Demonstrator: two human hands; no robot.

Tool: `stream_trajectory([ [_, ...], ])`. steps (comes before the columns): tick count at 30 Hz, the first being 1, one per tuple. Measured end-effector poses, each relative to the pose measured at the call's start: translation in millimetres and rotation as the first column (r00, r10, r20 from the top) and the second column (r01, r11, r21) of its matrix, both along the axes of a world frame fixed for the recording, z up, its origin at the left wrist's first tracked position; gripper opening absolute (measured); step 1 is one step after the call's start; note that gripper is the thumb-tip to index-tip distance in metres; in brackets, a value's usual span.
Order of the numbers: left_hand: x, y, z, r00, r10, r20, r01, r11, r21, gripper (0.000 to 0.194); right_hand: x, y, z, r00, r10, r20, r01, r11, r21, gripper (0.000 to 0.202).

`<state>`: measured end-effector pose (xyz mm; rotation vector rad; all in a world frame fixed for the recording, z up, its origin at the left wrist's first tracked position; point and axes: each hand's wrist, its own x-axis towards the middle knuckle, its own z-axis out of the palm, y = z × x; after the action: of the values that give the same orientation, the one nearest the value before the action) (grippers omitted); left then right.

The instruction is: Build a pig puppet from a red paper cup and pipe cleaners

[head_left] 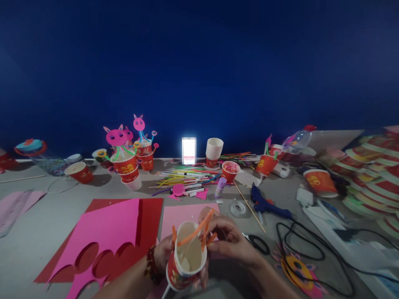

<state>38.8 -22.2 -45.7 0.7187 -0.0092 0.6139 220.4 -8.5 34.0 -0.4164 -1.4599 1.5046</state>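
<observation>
A red and white paper cup [191, 253] tilts toward the camera, its pale inside showing. Orange pipe cleaners [190, 236] cross its mouth, and short orange ends stick out at both sides of the rim. My left hand [165, 253] wraps round the cup from the left, a beaded bracelet on its wrist; part of it is hidden behind the cup. My right hand [229, 238] pinches the orange pipe cleaners at the cup's right rim. A white stick [166, 292] points down from the cup's underside.
Pink paper [115, 224] with round cutouts lies on red paper at left. At right are a glue gun [269, 205], scissors [260, 244], a black cable and stacked cups. Pipe cleaners, pens, and cup figures [126, 166] stand or lie behind.
</observation>
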Motion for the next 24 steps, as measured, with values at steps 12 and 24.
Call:
stream_trajectory([
  [12,-2,2,-6.8,0.999,-0.018,-0.027,0.019,1.0,0.021,0.072,0,-1,0.7,1.0,-0.014,0.002,0.014,1.0,-0.007,0.017],
  [24,-2,4,-4.4,0.998,-0.033,0.05,0.029,0.997,0.073,0.079,0,0,-0.9,1.0,-0.019,0.004,0.019,1.0,0.01,0.018],
])
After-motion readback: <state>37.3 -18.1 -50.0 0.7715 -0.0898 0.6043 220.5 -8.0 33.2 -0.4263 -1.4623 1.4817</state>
